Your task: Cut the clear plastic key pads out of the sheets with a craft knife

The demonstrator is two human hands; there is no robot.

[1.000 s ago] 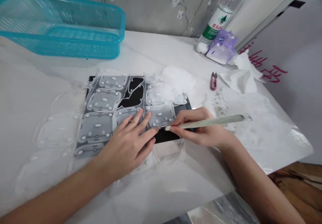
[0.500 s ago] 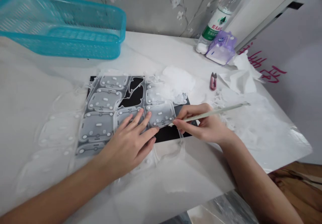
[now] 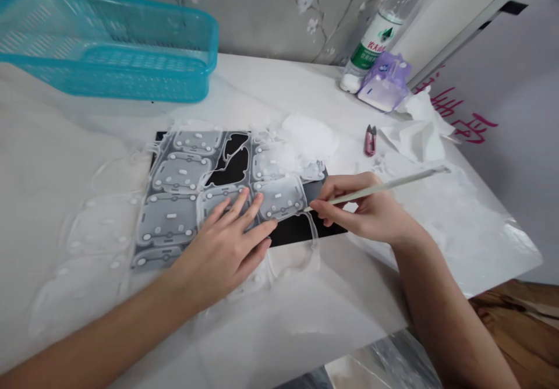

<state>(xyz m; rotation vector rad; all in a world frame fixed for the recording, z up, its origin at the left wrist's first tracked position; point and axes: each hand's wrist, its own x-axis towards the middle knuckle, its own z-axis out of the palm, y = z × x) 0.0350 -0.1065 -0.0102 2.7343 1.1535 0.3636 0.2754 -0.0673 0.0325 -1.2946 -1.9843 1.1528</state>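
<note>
A translucent moulded sheet (image 3: 168, 220) of rounded panels lies partly over a black mat (image 3: 288, 230) on the white table. My left hand (image 3: 233, 237) lies on the sheet with fingers spread, pressing near its middle panels. In my right hand (image 3: 367, 208) a thin pale stick (image 3: 388, 185) is pinched like a pen. Its tip meets the lower right corner of one panel (image 3: 279, 198). A loose strip (image 3: 314, 232) curls down from that corner across the mat. Black mat also shows through an irregular gap in the sheet's upper part.
A blue plastic basket (image 3: 144, 74) stands at the back left. Toward the back right are a water bottle (image 3: 371, 42), a purple tissue pack (image 3: 384, 83), crumpled tissue (image 3: 421, 135) and small pink snips (image 3: 370, 141). Clear film (image 3: 471, 232) covers the table's right side.
My right hand has moved slightly right and up with the stick, whose tip shifted from below the panel to its right corner. My left hand has stayed in place.
</note>
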